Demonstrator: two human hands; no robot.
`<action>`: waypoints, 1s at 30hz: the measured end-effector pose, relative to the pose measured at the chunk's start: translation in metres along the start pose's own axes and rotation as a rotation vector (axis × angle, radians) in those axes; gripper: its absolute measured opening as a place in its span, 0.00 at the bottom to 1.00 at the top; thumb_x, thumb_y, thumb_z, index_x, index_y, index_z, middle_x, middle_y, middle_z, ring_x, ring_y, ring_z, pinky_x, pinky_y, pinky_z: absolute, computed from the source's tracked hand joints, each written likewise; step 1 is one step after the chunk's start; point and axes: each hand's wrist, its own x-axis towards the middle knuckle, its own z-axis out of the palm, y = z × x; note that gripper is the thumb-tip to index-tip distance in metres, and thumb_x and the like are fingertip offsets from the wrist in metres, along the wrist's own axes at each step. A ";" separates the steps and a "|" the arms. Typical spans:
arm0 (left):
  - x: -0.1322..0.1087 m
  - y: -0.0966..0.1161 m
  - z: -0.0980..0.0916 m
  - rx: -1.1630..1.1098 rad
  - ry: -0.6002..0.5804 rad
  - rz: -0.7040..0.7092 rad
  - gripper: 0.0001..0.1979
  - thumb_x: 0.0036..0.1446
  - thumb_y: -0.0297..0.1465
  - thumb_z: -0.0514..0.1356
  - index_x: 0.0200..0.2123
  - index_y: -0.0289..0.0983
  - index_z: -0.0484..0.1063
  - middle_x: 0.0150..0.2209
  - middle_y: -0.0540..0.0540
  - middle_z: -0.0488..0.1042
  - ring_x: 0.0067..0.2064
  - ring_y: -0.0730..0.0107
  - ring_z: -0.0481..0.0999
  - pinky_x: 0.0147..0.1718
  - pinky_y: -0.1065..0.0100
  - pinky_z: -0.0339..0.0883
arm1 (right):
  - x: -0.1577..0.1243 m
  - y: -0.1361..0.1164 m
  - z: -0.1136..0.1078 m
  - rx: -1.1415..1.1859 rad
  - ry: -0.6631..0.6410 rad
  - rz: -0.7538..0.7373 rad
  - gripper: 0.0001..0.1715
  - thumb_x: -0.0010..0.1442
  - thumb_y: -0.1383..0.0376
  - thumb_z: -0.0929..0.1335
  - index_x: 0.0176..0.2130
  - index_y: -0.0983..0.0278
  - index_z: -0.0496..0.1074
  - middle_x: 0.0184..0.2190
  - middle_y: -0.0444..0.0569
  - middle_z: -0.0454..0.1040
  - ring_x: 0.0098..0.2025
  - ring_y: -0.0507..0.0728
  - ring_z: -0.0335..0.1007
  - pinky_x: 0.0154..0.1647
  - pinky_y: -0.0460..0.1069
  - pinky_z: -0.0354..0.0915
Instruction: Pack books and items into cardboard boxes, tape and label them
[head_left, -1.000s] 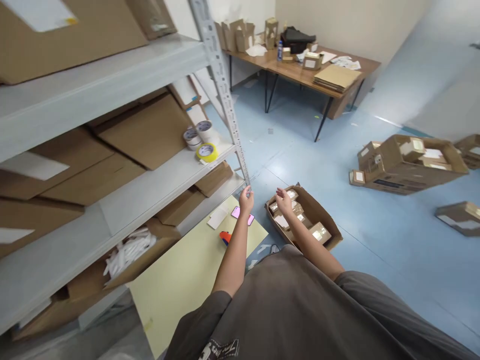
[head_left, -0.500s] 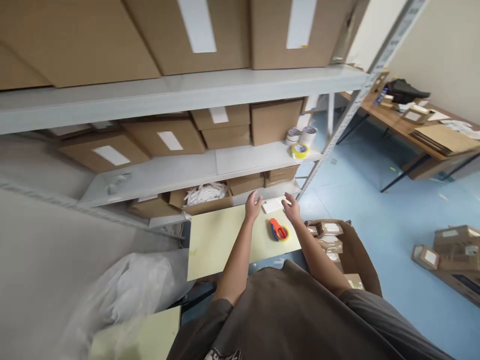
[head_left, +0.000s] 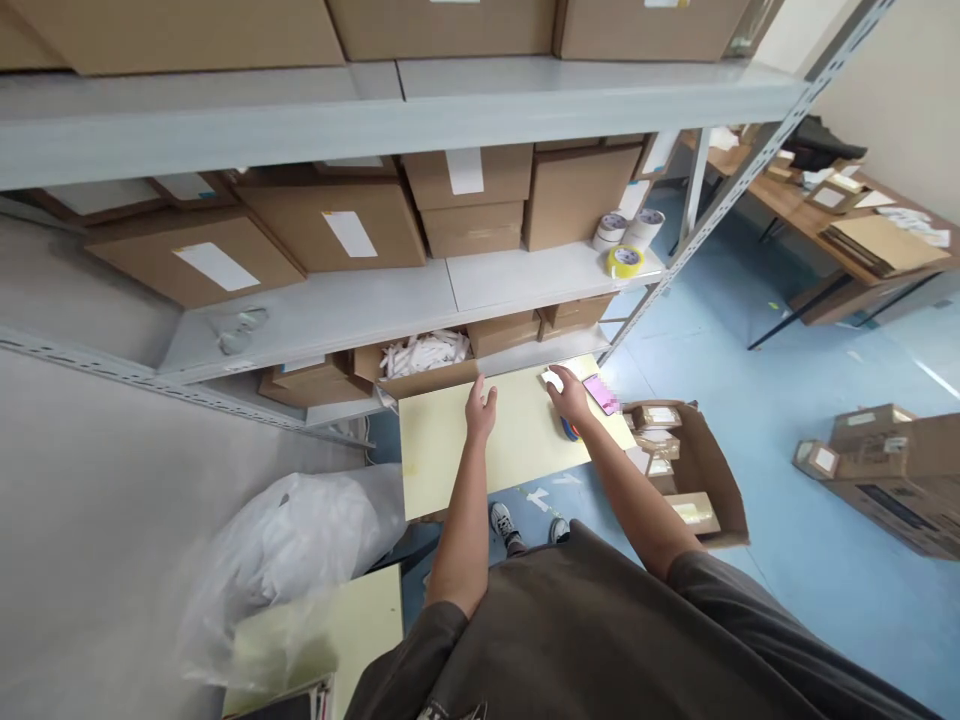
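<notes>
My left hand point(head_left: 481, 410) hovers over the left-middle part of the pale yellow table point(head_left: 439, 440), thumb and fingers apart, holding nothing. My right hand point(head_left: 570, 397) is at the far right part of the table, its fingers spread at a small white stack or card point(head_left: 553, 380). Whether the fingertips touch that white thing, I cannot tell. Below the right hand, a tape dispenser point(head_left: 570, 430) is mostly hidden, with only a blue edge showing. A phone with a pink screen point(head_left: 601, 394) lies just right of this hand.
Metal shelving point(head_left: 525, 105) with cardboard boxes stands ahead. Tape rolls point(head_left: 625, 262) sit on its middle shelf; an open box of white strips point(head_left: 427, 360) is lower. A carton of small parcels point(head_left: 712, 480) stands right of the table. A plastic bag point(head_left: 300, 530) is at left.
My right hand has moved in over the tape dispenser towards the white stack, covering most of the dispenser and revealing the phone. My left hand has shifted left, still empty. The view has tilted down.
</notes>
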 end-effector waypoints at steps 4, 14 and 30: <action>-0.022 -0.019 0.033 0.035 -0.115 -0.036 0.31 0.71 0.46 0.62 0.72 0.43 0.67 0.75 0.37 0.65 0.76 0.52 0.63 0.72 0.51 0.61 | -0.023 0.046 -0.011 -0.055 -0.020 0.122 0.30 0.66 0.62 0.66 0.64 0.64 0.75 0.66 0.60 0.74 0.68 0.67 0.69 0.72 0.62 0.63; -0.109 -0.092 0.123 0.105 -0.277 -0.250 0.27 0.71 0.45 0.62 0.68 0.40 0.73 0.69 0.35 0.72 0.69 0.50 0.73 0.65 0.51 0.72 | -0.097 0.165 0.011 -0.121 -0.094 0.444 0.19 0.69 0.61 0.66 0.55 0.61 0.79 0.60 0.59 0.79 0.59 0.67 0.76 0.61 0.58 0.70; -0.138 -0.108 0.126 0.182 -0.242 -0.303 0.23 0.71 0.45 0.61 0.62 0.41 0.78 0.62 0.35 0.79 0.59 0.54 0.82 0.61 0.52 0.75 | -0.084 0.194 0.067 -0.178 -0.326 0.648 0.19 0.67 0.69 0.65 0.56 0.69 0.73 0.51 0.69 0.79 0.60 0.72 0.73 0.65 0.65 0.59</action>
